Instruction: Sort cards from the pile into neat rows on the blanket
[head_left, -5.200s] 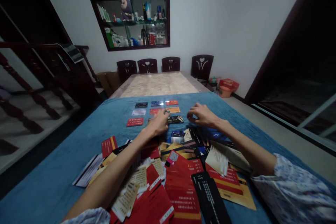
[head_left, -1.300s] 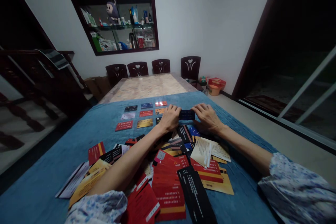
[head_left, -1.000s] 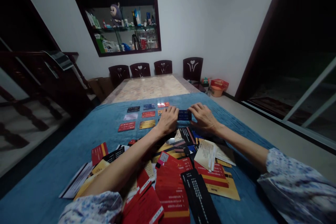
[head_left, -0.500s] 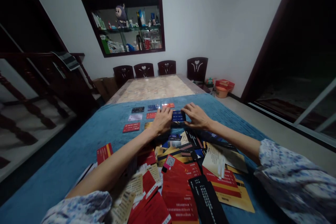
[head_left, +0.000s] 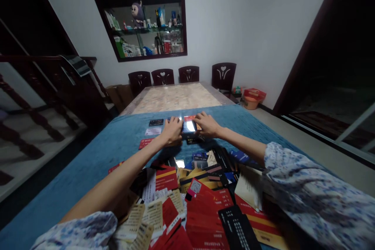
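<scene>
Between my two hands is a dark blue card (head_left: 190, 126) with a bright glare on its face. My left hand (head_left: 173, 130) has its fingers closed on the card's left edge, and my right hand (head_left: 207, 125) pinches the right edge. Just below it a black card with "VIP" lettering (head_left: 193, 141) lies on the cloth. Left of my hands are a black card (head_left: 156, 122), a pale lilac card (head_left: 153, 131) and a red card (head_left: 144, 143), set out in a column. An orange-red card (head_left: 189, 118) shows partly behind the held one.
A heap of red (head_left: 206, 218), black (head_left: 236, 226) and gold cards (head_left: 195, 178) spreads under my forearms. They lie on a blue cloth (head_left: 123, 136) over a marble-topped table (head_left: 175, 97). Dark chairs (head_left: 223, 76) stand along the far side, with a wall shelf (head_left: 140, 29) behind.
Both hands, with the blue card between them, have shifted slightly left and up towards the laid-out cards. The card now catches a glare, and the black "VIP" card below is uncovered.
</scene>
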Action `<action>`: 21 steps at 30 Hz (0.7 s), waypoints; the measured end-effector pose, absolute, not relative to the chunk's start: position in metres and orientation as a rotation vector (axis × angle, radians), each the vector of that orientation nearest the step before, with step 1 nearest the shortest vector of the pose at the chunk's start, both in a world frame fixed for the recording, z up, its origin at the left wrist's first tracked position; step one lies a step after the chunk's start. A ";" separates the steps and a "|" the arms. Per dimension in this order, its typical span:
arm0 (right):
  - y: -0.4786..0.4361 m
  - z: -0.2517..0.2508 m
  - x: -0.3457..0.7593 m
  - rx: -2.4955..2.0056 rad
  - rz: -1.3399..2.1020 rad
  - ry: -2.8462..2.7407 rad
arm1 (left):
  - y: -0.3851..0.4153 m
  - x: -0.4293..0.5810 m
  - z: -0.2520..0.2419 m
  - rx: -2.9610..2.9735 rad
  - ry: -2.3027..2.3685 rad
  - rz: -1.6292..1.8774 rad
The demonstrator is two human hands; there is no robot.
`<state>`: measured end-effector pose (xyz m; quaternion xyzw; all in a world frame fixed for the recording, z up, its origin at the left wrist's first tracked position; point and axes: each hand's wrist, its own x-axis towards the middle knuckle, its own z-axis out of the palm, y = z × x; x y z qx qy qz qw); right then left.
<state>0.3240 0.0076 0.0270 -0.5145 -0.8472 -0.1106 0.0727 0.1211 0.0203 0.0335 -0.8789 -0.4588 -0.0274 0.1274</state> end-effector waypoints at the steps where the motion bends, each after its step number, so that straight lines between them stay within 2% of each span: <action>1: 0.012 0.028 0.321 -1.558 -0.324 -2.552 | 0.024 0.118 0.034 -2.548 -1.348 -0.067; 21: 0.096 0.042 0.267 -1.786 -0.187 -2.563 | 0.092 0.096 0.046 -2.484 -1.586 0.069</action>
